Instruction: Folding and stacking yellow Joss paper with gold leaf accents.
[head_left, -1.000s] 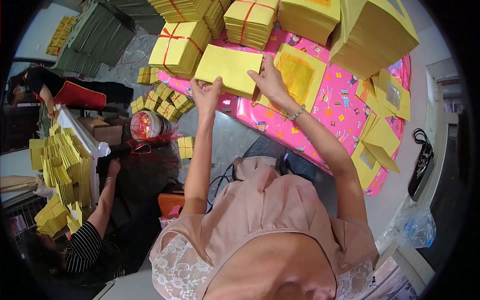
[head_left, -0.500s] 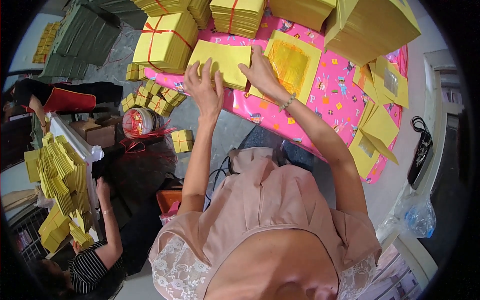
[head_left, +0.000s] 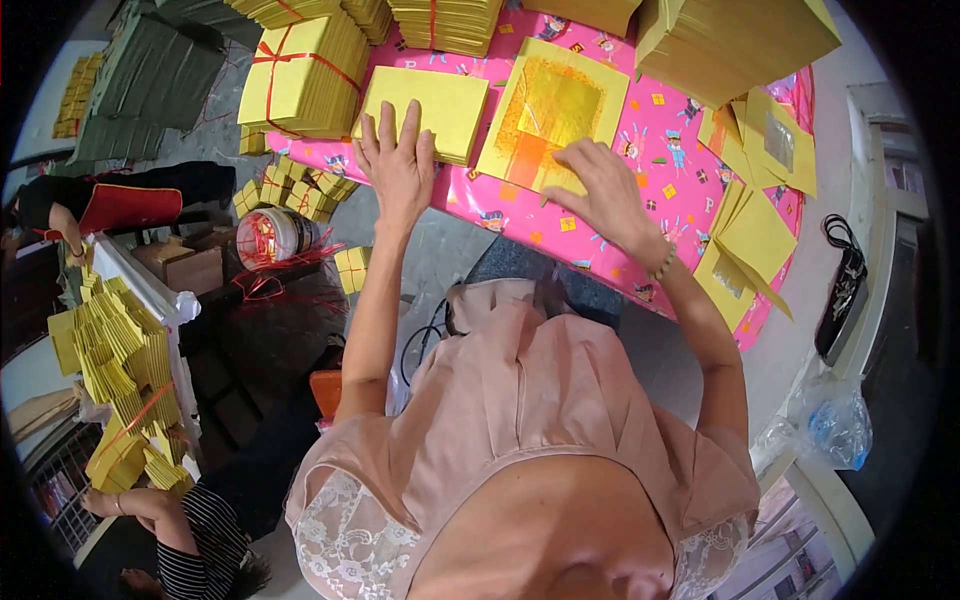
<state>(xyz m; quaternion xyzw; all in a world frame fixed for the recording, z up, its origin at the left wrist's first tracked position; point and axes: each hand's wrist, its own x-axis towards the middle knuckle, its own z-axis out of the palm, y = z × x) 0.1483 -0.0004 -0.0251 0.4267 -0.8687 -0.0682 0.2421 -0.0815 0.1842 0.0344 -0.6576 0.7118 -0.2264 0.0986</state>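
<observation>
My left hand [head_left: 398,165] lies with spread fingers on the near edge of a small squared stack of yellow paper [head_left: 435,105]. Right of that stack, a yellow sheet [head_left: 505,150] lies flat, with a shiny gold-yellow rectangle [head_left: 565,100] ringed by orange marks on it. My right hand [head_left: 610,195] is over the sheet's near right corner, thumb and fingers apart, with nothing visible between them. Whether its fingertips touch the sheet I cannot tell. A beaded bracelet circles my right wrist.
Tall yellow paper stacks [head_left: 305,85], some tied with red ribbon, stand along the far side of the pink patterned table [head_left: 520,225]. Folded yellow pieces with windows [head_left: 755,235] lie at its right. On the left are a bucket of red ribbon [head_left: 270,240], tied bundles [head_left: 300,190] and two people working.
My right hand has left the stack's right edge and moved right and nearer to me, over the sheet. My left hand stays on the stack, now with its fingers flatter.
</observation>
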